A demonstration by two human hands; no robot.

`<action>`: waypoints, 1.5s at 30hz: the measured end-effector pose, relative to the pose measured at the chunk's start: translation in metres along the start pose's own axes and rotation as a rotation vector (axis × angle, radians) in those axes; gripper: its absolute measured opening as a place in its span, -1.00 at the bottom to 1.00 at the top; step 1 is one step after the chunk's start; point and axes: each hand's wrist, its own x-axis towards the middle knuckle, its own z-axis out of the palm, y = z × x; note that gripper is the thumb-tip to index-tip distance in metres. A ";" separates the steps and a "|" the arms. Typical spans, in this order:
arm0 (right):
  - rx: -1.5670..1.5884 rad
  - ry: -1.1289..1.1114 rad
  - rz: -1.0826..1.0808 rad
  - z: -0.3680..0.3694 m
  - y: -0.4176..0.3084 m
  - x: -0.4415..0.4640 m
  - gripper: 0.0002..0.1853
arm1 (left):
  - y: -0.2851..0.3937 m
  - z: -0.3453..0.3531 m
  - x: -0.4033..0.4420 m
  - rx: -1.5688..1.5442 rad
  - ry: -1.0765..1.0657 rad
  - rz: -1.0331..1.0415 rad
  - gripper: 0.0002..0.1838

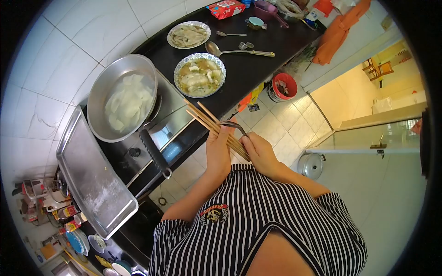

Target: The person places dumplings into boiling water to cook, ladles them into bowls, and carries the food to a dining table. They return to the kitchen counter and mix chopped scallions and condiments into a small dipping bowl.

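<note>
The left hand (218, 151) is curled around a bundle of chopsticks (202, 117) slanting through its grip toward ten o'clock, while the right hand (260, 152), at its three o'clock, is closed on a curved metal utensil (243, 131) touching them. Beyond, the black tabletop (246, 68) carries a patterned bowl (221, 87) at twelve o'clock; pale floor tiles (272, 123) show at two.

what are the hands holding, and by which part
Left hand: wooden chopsticks, around their middle. Right hand: a metal utensil, near one end.
</note>
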 end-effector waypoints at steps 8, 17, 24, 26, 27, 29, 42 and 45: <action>-0.068 0.218 -0.099 -0.022 0.035 0.117 -0.74 | 0.009 0.010 0.058 0.074 0.129 -0.070 -0.74; -0.612 -0.006 -0.402 -0.027 0.042 0.277 -0.65 | 0.017 0.036 0.082 0.008 0.235 0.140 -0.71; -0.602 -0.253 -0.526 -0.038 0.061 0.333 -0.65 | -0.013 0.071 0.099 -0.107 0.382 0.299 -0.71; -0.437 -0.085 -0.859 -0.052 0.064 0.333 -0.75 | -0.024 0.079 0.106 -0.172 0.410 0.346 -0.70; -0.326 -0.093 -0.856 -0.060 0.056 0.327 -0.83 | -0.028 0.085 0.110 -0.164 0.424 0.380 -0.71; -0.175 -0.403 -0.767 -0.087 0.045 0.309 -0.83 | -0.038 0.098 0.118 -0.168 0.472 0.435 -0.71; 0.195 -0.868 -0.494 -0.113 0.083 0.277 -0.82 | -0.076 0.124 0.136 -0.182 0.540 0.498 -0.50; 0.132 -0.581 -0.606 -0.105 0.073 0.294 -0.85 | -0.074 0.107 0.126 -0.229 0.621 0.522 -0.56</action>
